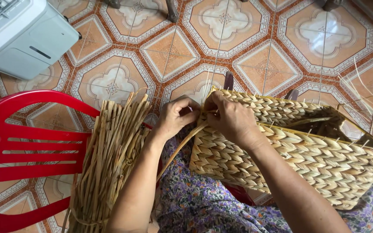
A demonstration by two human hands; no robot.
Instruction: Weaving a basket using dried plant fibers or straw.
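While both hands (203, 116) pinch flat dried strand (182, 144), braided rectangular basket (316, 159) rests on lap.

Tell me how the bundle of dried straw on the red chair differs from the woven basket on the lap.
The straw bundle is loose, straight strands; the woven basket is tightly braided in rows. The bundle rests untouched on the red chair; the basket lies tilted on the lap, with the left hand and right hand at its corner. Both look the same tan fibre.
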